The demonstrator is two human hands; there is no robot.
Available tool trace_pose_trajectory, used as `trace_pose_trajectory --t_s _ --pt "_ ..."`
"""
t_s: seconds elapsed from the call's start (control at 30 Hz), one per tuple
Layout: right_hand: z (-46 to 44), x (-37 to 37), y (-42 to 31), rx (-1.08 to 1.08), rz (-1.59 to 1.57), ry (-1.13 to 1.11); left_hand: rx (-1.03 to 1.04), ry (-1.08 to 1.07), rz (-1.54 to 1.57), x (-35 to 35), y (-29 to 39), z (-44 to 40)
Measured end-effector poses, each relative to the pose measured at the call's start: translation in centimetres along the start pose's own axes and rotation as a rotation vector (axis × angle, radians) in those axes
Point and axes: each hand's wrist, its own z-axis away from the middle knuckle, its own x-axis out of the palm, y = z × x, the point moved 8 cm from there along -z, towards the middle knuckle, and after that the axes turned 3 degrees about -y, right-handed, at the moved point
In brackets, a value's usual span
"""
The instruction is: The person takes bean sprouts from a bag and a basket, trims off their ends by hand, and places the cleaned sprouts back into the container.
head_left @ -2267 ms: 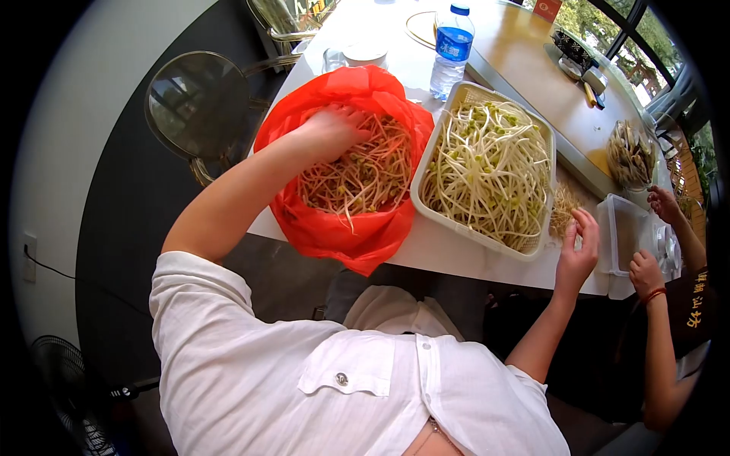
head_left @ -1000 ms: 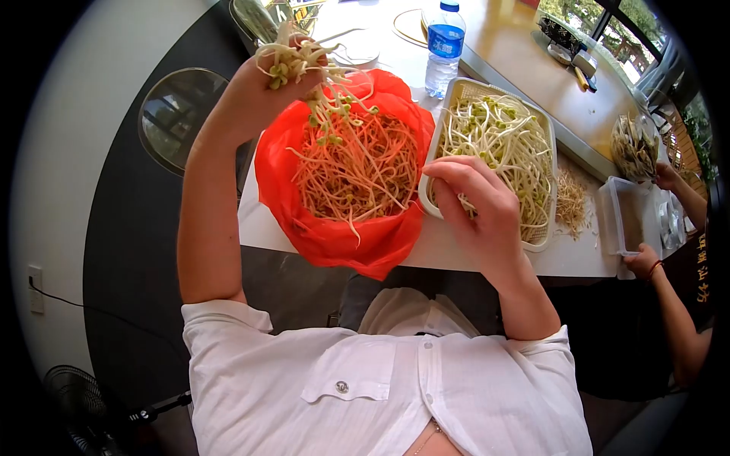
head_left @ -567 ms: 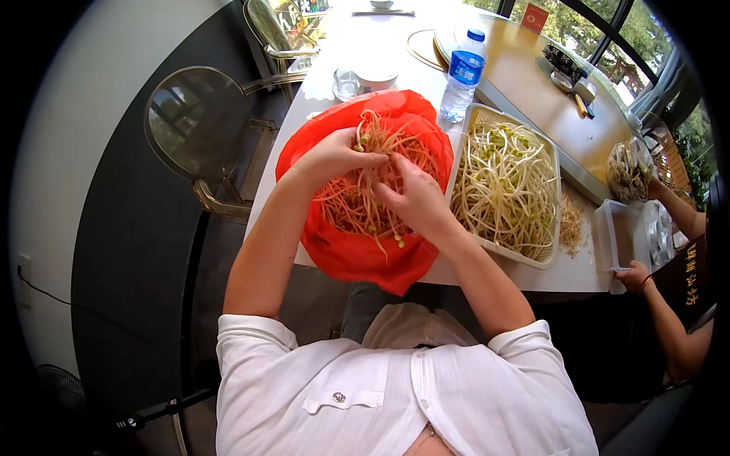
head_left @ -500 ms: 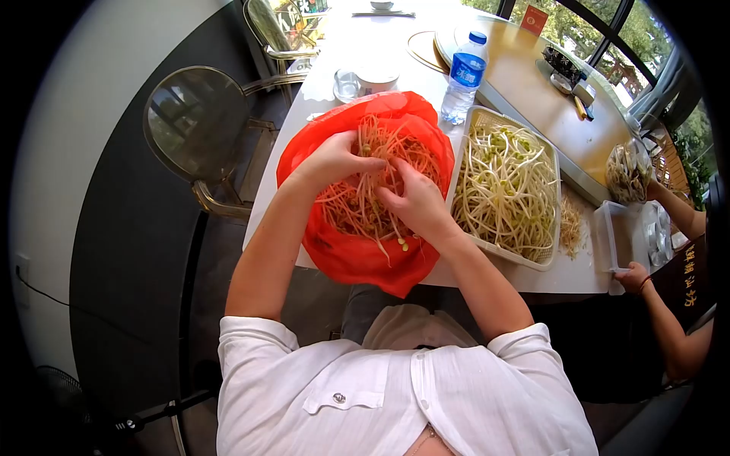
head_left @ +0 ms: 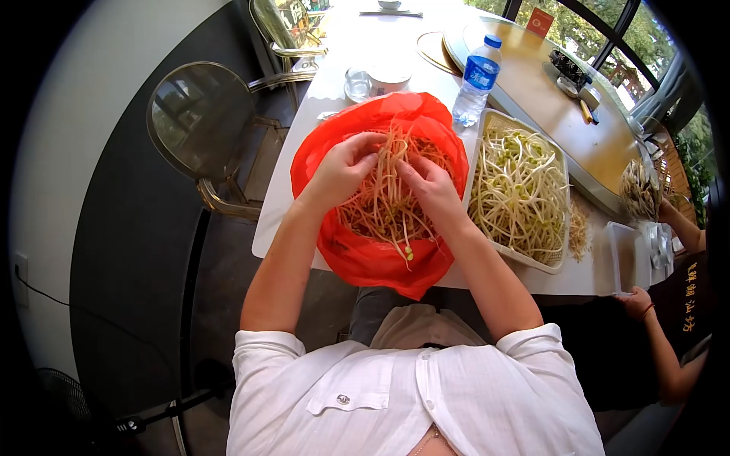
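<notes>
A red plastic bag (head_left: 313,163) lies open on the table, full of long thin bean sprouts (head_left: 391,209). Over the bag's mouth, my left hand (head_left: 351,163) has its thumb and fingers pinched on bean sprouts at the left of a raised bunch. Facing it from the right, my right hand (head_left: 432,188) pinches sprouts of the same bunch. Several strands hang down between the two hands, a yellow-green head at the lower end. Right of the bag stands a cream plastic basket (head_left: 525,262) heaped with pale bean sprouts (head_left: 517,190).
A water bottle (head_left: 477,82) stands behind the basket, with a glass (head_left: 357,83) and a white bowl (head_left: 390,78) behind the bag. Root scraps (head_left: 579,232) lie right of the basket. At far right, another person's hand (head_left: 636,302) touches a clear plastic container (head_left: 625,258).
My hands have drawn slightly apart, with the sprout bunch now hanging between them. The view has shifted a little. The co-worker's bundle at right has moved slightly.
</notes>
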Motion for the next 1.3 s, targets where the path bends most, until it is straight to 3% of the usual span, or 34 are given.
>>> trace_pose_trajectory --t_s 0.03,0.13,0.2,0.23,0.3,0.4,0.47,0.57,0.6,0.67,0.7,0.73,0.8,1.07,1.13,1.17,1.2,1.27,1.3 --pt "0.1 0.4 0.2 0.059 -0.142 -0.017 0.002 -0.001 0.000 0.1 -0.1 -0.1" --pt "-0.3 0.8 1.8 0.050 -0.031 -0.077 0.022 0.008 0.007 0.0 -0.5 -0.4" --pt "-0.4 0.0 1.5 0.063 0.051 -0.093 0.006 0.201 -0.361 -1.4 -0.4 -0.2" --pt "-0.1 -0.5 -0.1 0.025 0.067 -0.034 0.009 0.201 -0.362 -1.5 -0.6 -0.1" --pt "0.1 -1.7 -1.7 -0.062 0.069 0.041 0.163 0.469 -0.863 -2.3 1.6 0.9" --pt "-0.9 -2.8 -1.9 -0.028 0.239 0.034 0.312 0.535 -0.830 -1.1 3.2 1.6" --pt "-0.6 -3.2 -1.8 0.001 0.115 0.065 0.351 0.525 -0.815 0.3 4.2 1.9" --pt "0.0 -3.1 -1.1 0.137 -0.237 0.059 0.092 0.381 -0.410 1.7 2.5 1.5" --pt "0.0 -3.4 -0.8 0.142 -0.244 0.066 0.086 0.373 -0.413 2.0 2.3 1.6" --pt "-0.4 -3.6 -0.8 0.100 -0.451 0.004 -0.081 0.170 -0.136 3.6 0.0 0.5" --pt "0.1 -3.2 -1.5 0.139 -0.558 0.020 -0.126 0.051 0.120 4.8 -0.7 0.1" --pt "0.0 -3.2 -1.3 0.137 -0.560 0.019 -0.125 0.051 0.117 5.1 -0.8 0.0" --pt "-0.1 -3.1 -1.3 0.069 -0.670 -0.031 -0.121 0.039 0.425 6.0 -0.8 0.0" --pt "-0.1 -3.5 -1.6 -0.025 -0.652 0.058 -0.243 0.019 0.561 5.8 -2.8 -0.2" --pt "-0.1 -3.7 -1.8 -0.012 -0.628 0.076 -0.152 0.057 0.386 4.6 -1.9 -0.4" --pt "-0.1 -3.9 -1.7 -0.001 -0.603 0.086 -0.160 0.070 0.134 4.0 -1.5 -0.5" --pt "0.0 -4.1 -1.7 0.010 -0.579 0.097 -0.161 0.069 0.135 3.9 -2.0 -0.4" --pt "0.5 -4.4 -1.9 0.011 -0.579 0.150 0.157 0.446 -0.867 2.0 0.9 0.6" --pt "0.7 -4.8 -2.0 0.009 -0.580 0.203 0.162 0.445 -0.866 2.1 1.6 0.6"
